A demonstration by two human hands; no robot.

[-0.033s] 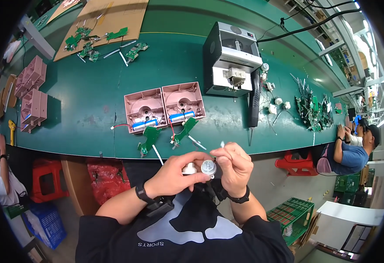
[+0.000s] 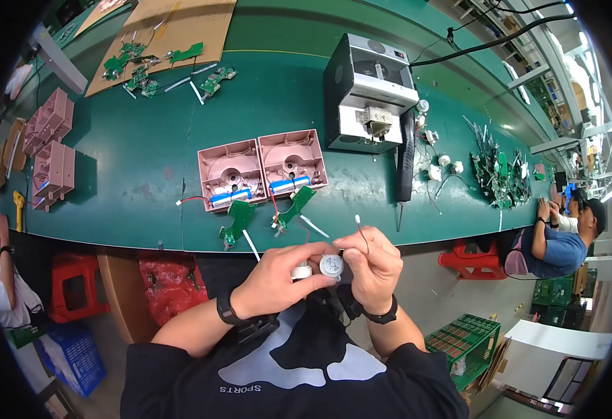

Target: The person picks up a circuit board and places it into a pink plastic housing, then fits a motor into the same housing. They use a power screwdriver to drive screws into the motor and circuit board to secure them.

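Observation:
My left hand is closed around a small round motor, its silver-grey disc face turned up between thumb and fingers. Beside the disc, in the same grip, sits a white stepped round part; whether the two are joined is hidden by my fingers. My right hand is pinched on a thin wire close to the motor's right side. The wire's small white connector sticks up above my fingertips. Both hands are at the bench's near edge, in front of two green circuit boards.
Two pink housings with blue batteries stand behind the boards. A grey-black machine is at the back right, with loose motors and a heap of boards beyond. More pink housings are left. A person works at right.
The wire's white connector has swung upright and slightly higher above my right fingers. The motor's disc has turned a little in my left hand.

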